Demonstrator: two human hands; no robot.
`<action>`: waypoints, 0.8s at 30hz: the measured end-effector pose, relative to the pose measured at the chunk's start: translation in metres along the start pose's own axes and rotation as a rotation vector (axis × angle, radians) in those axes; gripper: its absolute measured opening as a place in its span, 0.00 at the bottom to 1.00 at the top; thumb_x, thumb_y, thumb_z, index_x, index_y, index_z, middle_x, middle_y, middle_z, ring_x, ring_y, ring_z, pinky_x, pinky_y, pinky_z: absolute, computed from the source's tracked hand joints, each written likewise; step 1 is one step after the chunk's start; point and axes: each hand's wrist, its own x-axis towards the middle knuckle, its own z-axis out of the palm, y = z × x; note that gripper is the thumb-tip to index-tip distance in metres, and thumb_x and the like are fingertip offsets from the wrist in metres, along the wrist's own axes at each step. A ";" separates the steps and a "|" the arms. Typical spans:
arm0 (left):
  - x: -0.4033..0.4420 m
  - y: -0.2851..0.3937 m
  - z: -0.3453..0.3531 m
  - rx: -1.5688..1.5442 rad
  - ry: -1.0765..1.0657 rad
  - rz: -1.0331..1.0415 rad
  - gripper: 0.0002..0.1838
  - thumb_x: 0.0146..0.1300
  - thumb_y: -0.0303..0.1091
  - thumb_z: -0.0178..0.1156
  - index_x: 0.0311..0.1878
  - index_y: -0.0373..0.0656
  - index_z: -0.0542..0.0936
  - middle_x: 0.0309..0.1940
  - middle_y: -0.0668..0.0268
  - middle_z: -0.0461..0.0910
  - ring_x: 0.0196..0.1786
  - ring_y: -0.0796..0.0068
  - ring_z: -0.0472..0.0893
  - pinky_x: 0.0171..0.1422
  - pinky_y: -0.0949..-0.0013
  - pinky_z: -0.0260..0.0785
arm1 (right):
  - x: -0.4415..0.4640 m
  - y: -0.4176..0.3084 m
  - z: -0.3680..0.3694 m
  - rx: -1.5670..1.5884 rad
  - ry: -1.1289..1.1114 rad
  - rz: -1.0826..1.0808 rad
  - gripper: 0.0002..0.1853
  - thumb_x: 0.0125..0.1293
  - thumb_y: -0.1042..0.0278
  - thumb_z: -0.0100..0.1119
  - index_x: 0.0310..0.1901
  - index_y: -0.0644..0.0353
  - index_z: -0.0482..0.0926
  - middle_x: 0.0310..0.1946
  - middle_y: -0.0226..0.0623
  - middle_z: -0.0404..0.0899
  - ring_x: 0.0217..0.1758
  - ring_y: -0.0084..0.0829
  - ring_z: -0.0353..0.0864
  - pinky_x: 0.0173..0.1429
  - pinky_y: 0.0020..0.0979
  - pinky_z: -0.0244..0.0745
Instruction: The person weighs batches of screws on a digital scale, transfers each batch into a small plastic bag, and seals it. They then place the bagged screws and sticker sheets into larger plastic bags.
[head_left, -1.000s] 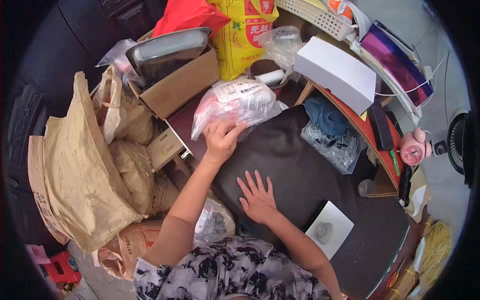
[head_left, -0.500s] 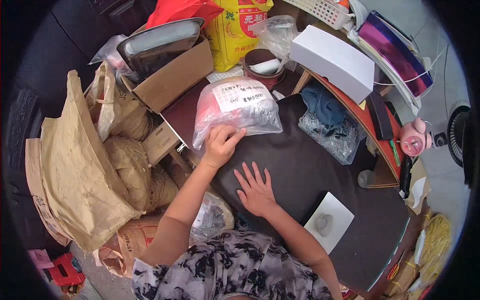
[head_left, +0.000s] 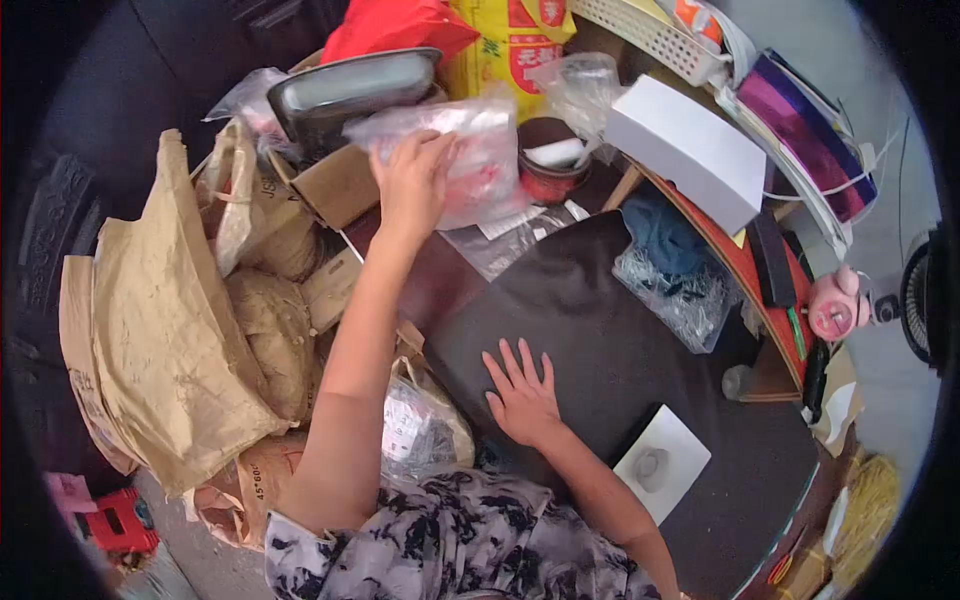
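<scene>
My left hand (head_left: pixel 415 180) is closed on the top edge of a clear plastic bag (head_left: pixel 485 165) with something red and pale inside. It holds the bag tilted up at the back of the table, in front of a metal tray (head_left: pixel 355 85) and beside a brown pot (head_left: pixel 550 185). Beneath the bag, a flat clear plastic sheet or bag (head_left: pixel 495 250) lies on the table. My right hand (head_left: pixel 522 395) rests flat on the dark table mat (head_left: pixel 590 320), fingers spread, holding nothing. To its right lies a white box or board (head_left: pixel 685 445) with a round mark.
Brown paper sacks (head_left: pixel 170 340) stand along the left. A cardboard box (head_left: pixel 345 185) is behind my left forearm. On the right are a bag of small clear pieces (head_left: pixel 675 300), a white box (head_left: pixel 690 150) on a shelf and a pink alarm clock (head_left: pixel 835 308).
My left hand has moved away from me and lifted the plastic bag, uncovering a flat clear sheet under it. The right hand stays flat on the mat. The view has shifted slightly.
</scene>
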 end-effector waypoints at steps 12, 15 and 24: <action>0.049 -0.285 -0.041 -0.181 0.448 -0.582 0.22 0.62 0.38 0.59 0.53 0.29 0.73 0.47 0.51 0.78 0.46 0.61 0.80 0.54 0.63 0.71 | 0.002 -0.008 -0.007 -0.050 0.014 0.012 0.31 0.67 0.55 0.49 0.72 0.47 0.58 0.74 0.40 0.49 0.77 0.46 0.44 0.74 0.59 0.38; 0.054 -0.371 -0.026 0.058 0.029 -0.739 0.29 0.56 0.40 0.60 0.55 0.26 0.72 0.52 0.40 0.76 0.53 0.47 0.78 0.59 0.58 0.69 | 0.002 -0.008 -0.005 -0.065 0.016 0.024 0.31 0.67 0.53 0.48 0.71 0.47 0.58 0.74 0.40 0.50 0.77 0.46 0.45 0.74 0.59 0.39; 0.066 -0.422 -0.005 0.451 -0.300 -0.683 0.27 0.56 0.46 0.59 0.56 0.40 0.76 0.45 0.43 0.80 0.49 0.42 0.80 0.51 0.52 0.73 | 0.006 -0.008 -0.009 -0.034 -0.042 0.071 0.31 0.67 0.53 0.46 0.72 0.45 0.57 0.75 0.39 0.48 0.78 0.45 0.42 0.74 0.58 0.38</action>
